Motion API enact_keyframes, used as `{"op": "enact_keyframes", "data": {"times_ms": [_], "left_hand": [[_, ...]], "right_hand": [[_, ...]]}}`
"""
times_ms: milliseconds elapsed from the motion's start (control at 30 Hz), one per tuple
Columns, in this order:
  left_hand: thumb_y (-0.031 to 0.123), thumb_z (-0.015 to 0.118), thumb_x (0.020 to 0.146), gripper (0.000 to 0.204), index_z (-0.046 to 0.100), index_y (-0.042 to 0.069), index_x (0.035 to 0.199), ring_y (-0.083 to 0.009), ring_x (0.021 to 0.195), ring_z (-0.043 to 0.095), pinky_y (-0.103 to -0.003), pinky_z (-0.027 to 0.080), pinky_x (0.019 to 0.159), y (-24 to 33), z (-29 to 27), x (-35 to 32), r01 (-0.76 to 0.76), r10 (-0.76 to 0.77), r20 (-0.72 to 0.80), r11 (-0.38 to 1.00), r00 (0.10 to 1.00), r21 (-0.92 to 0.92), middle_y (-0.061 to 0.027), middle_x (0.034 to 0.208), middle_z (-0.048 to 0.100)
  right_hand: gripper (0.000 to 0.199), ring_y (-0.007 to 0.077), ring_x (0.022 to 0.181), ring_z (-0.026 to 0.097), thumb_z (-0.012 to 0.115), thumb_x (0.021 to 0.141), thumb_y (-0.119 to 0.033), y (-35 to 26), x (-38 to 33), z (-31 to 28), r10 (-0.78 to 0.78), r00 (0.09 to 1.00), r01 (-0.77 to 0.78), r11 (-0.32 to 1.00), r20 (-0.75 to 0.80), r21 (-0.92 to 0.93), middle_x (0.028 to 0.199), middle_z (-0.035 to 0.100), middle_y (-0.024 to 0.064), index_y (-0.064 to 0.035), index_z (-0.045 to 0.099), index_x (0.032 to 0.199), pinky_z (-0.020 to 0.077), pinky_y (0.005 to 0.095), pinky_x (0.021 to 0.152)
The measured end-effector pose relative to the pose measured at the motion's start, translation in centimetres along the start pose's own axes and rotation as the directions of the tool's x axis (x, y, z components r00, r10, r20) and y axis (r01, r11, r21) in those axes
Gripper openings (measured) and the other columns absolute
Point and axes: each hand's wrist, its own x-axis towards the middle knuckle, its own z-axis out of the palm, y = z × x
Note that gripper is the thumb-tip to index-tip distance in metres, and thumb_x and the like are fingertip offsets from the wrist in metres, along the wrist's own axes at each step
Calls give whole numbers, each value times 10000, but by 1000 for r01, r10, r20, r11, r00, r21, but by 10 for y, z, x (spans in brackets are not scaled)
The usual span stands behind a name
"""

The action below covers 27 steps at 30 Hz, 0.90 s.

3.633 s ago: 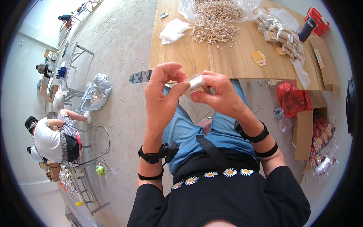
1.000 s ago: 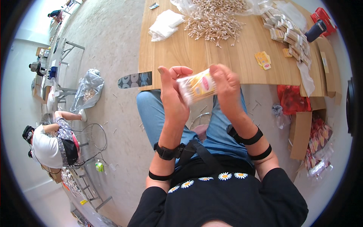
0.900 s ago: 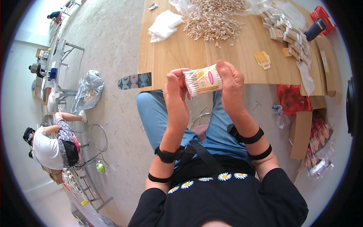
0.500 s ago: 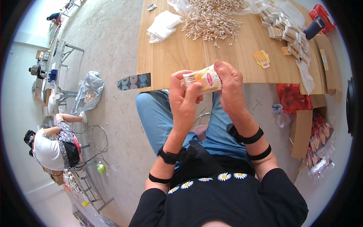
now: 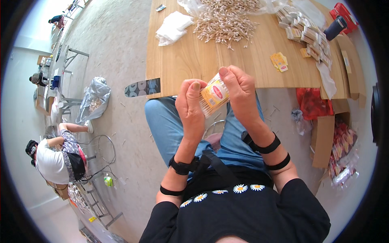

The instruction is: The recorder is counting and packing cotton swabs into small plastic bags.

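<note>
- A small clear packet of cotton swabs [image 5: 213, 95], with a yellow and red label, sat just left of the centre of the frame, tilted so that its upper end leaned to the right.
- The left hand [image 5: 190, 106] was clamped on the packet's lower left side, thumb up along its edge and the fingers wrapped behind.
- The right hand [image 5: 240, 92] pinched the packet's upper right end, its fingers curling over the top, so the two hands stood close together with the packet held between them.
- Both hands hung above the person's lap, just below the near edge of the wooden table [image 5: 182, 60].
- Black bands circled both wrists, and the blue trousers showed beneath the hands.
- On the table, at the top centre of the frame, lay a loose heap of cotton swabs [image 5: 225, 21], well apart from the hands.
- To the left of the heap lay a folded white cloth [image 5: 173, 27].
- At the upper right stood a row of filled packets [image 5: 304, 32], and a few yellow labels [image 5: 279, 62] lay nearer the hands.
- A cardboard box [image 5: 324, 139] stood on the floor at the right.
- At the lower left another person [image 5: 54, 156] crouched on the floor.
</note>
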Motion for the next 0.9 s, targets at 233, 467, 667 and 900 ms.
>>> {"op": "enact_keyframes", "data": {"times_ms": [233,467,667,900], "left_hand": [[304,546,1012,287,599,23,985,-33,575,368,-200,285,531,-20,-21,7,221,-221,-13,975,975,13,44,643,448],[243,593,986,211,601,40,929,-27,555,391,-196,290,510,-32,-19,-2,327,-326,105,945,939,11,49,633,473],[215,615,971,173,592,51,919,-21,559,407,-191,298,504,-35,-12,0,335,-332,141,942,933,3,59,647,483],[194,614,970,162,588,46,910,-22,569,433,-191,316,506,-37,-5,1,331,-331,159,943,930,25,52,656,498]], "right_hand": [[302,274,489,537,554,981,-194,12,26,-51,-352,932,246,785,-82,-568,544,487,142,-27,524,731,392,382,481],[286,340,496,574,584,944,-217,56,69,-116,-588,787,349,175,187,-921,545,549,151,-68,509,711,436,439,469],[284,306,457,588,580,940,-230,80,76,-123,-539,827,250,101,158,-963,497,538,125,-87,508,706,457,419,449],[260,345,482,597,563,945,-241,82,67,-119,-482,844,309,81,234,-948,519,557,152,-89,537,735,451,438,453]]}}
